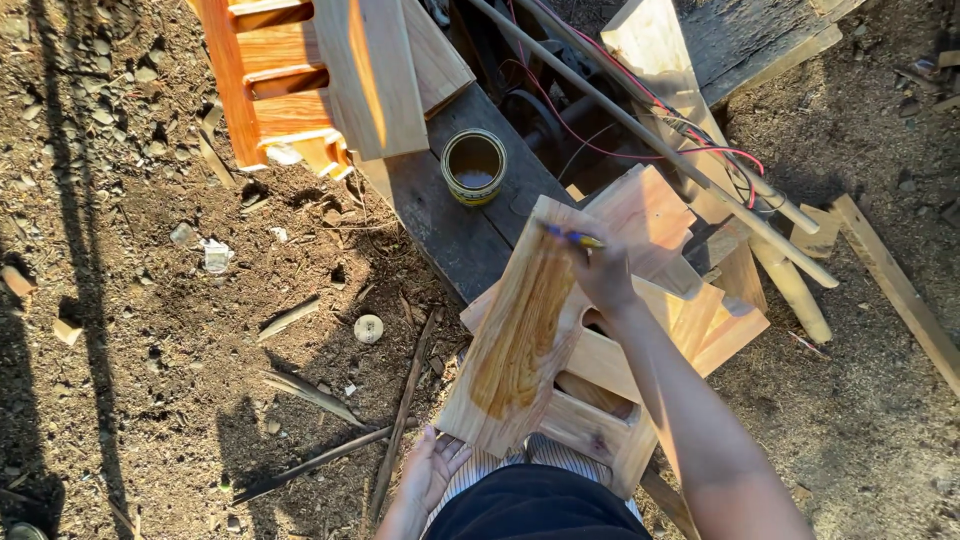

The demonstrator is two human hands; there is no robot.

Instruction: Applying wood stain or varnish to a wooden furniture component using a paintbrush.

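A pale wooden board (pixel 520 325) half coated in amber varnish, tilted over unfinished wooden frames (pixel 640 340).

The right hand (pixel 600 268) had its grip clenched on a blue-and-yellow brush handle (pixel 572 237) at the board's far end; the left hand (pixel 432 468) lay open, fingers released, against the near corner. The wet streak looked glossy and grain-marked, the rest matte. A round tin (pixel 473 166) sat on a dark plank (pixel 455 210) above gravelly dirt (pixel 150 300).
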